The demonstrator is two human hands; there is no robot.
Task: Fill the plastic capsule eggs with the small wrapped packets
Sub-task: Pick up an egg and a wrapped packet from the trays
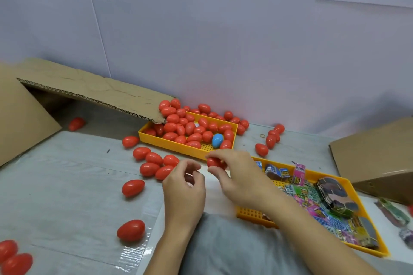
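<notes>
Gripping with thumb and fingertips, the right hand (237, 174) pinches a red egg (213, 162) just in front of the near edge of the far yellow tray (169, 144). That egg lies with its long axis roughly level, running left to right, so its free end points toward the left hand (184, 187). The left hand sits close beside it, fingers curled; something dark shows between thumb and forefinger, but whether it is a packet, an egg half or only shadow I cannot tell.

Wrapped packets (312, 198) fill the near yellow tray (252, 215), which lies to the right of both hands, under and beyond the right forearm. So the right hand is the nearer one to the packets, while the left is the nearer one to the egg's free end. My guess is the next move is a two-handed pull or press along that level axis. More red eggs lie loose on the counter (78, 185) to the left, and one blue egg (217, 140) sits in the far tray.
</notes>
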